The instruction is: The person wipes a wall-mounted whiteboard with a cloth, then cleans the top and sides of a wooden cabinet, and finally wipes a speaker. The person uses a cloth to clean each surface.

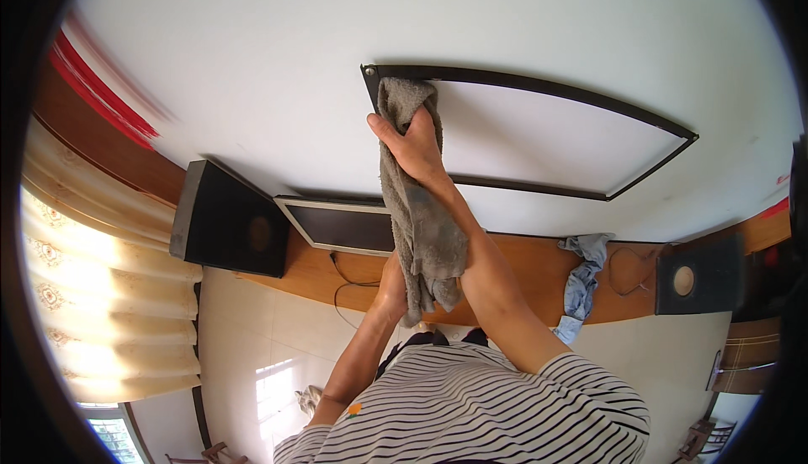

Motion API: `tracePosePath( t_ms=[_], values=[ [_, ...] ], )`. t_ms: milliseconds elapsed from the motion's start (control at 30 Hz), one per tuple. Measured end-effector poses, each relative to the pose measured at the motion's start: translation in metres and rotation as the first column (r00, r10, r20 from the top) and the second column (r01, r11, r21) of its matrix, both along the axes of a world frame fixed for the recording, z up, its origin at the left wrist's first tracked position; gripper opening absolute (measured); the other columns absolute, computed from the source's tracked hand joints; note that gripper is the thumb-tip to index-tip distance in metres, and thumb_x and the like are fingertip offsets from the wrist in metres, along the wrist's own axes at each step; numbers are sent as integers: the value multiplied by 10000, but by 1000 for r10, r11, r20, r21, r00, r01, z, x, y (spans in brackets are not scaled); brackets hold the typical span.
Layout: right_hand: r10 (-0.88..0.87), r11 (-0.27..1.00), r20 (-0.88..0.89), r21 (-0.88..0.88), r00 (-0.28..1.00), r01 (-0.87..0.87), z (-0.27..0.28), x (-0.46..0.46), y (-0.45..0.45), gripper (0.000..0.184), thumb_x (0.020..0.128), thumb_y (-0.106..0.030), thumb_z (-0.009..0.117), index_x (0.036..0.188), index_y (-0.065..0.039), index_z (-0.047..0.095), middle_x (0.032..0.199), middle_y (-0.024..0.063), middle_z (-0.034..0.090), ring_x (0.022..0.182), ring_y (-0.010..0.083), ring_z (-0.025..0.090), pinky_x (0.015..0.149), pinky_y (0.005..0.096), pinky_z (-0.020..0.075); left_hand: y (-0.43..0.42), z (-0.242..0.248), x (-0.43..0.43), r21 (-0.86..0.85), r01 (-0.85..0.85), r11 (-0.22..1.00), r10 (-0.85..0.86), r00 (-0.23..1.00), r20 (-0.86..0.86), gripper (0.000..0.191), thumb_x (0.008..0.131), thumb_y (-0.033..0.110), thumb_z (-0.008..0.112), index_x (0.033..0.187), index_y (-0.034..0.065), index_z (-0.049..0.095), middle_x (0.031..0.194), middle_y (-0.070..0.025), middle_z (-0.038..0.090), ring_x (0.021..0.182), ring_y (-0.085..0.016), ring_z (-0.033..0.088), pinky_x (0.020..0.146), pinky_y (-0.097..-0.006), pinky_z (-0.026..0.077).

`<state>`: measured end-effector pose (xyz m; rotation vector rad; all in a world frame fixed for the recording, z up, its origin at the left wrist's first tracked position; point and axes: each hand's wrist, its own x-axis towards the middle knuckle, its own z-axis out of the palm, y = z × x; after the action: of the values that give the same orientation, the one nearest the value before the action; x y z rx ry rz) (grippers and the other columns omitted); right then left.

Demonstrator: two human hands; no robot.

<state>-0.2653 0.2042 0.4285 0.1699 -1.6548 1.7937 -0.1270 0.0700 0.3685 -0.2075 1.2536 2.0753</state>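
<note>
My right hand point(413, 145) grips a grey-brown terry towel point(435, 237) by its upper part, thumb to the left. The bunched top of the towel lies over the left end of a black frame point(536, 85) screwed to the wall, which surrounds a white panel point(536, 136). From there the cloth drapes down in front of my right forearm, with a darker, damp-looking patch midway. Lower down, my left hand point(394, 284) is beside the towel's hanging end and mostly hidden by it, so its fingers cannot be seen.
Below the frame, a wooden tabletop point(530, 275) carries a flat monitor point(341, 227), a black loudspeaker point(237, 224) at left and another speaker point(694, 278) at right. A crumpled blue cloth point(582, 281) hangs over its front edge. Cables point(344, 284) trail nearby. Curtains point(107, 300) hang left.
</note>
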Motion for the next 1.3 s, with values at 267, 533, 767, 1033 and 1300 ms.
tracePosePath(
  t_ms=[267,533,767,1033,1300],
  values=[
    [-132,947,248,318,960,48,-93,6,2,581,833,-292,743,1269,42,555,1186,217,637,1105,335,604,986,413,453,-12,-33,0,-57,84,995,-78,992,104,459,1062,356,394,1338,10,515,1204,-127,635,1040,-208,632,903,-377,527],
    [-179,938,633,341,753,-63,-165,5,-4,625,758,-241,723,1250,88,522,1174,288,598,1135,415,570,999,459,435,-14,-75,-5,-69,108,992,-90,971,223,426,1062,338,383,1302,28,549,1150,-108,665,978,-205,652,861,-370,540],
    [52,987,290,-160,956,-5,-59,10,-9,289,760,-153,687,955,34,585,873,88,586,811,193,552,749,344,472,-13,-42,-6,7,107,994,-107,984,145,398,1060,341,403,1271,37,550,1120,-94,664,974,-184,641,831,-358,550],
    [-107,993,244,77,964,91,-62,-3,-23,361,726,-54,582,1064,40,500,946,116,497,858,212,496,787,373,453,-26,-46,-15,10,121,993,-121,985,125,401,1064,341,400,1281,36,543,1123,-99,652,990,-178,630,834,-343,539],
    [-402,806,312,567,860,171,-191,14,-23,487,765,27,542,1237,132,492,1238,356,515,1152,521,488,1024,517,405,-22,-115,4,-154,203,967,-155,948,279,443,1061,352,391,1320,33,558,1241,-124,641,1081,-244,616,939,-382,505]
  ],
)
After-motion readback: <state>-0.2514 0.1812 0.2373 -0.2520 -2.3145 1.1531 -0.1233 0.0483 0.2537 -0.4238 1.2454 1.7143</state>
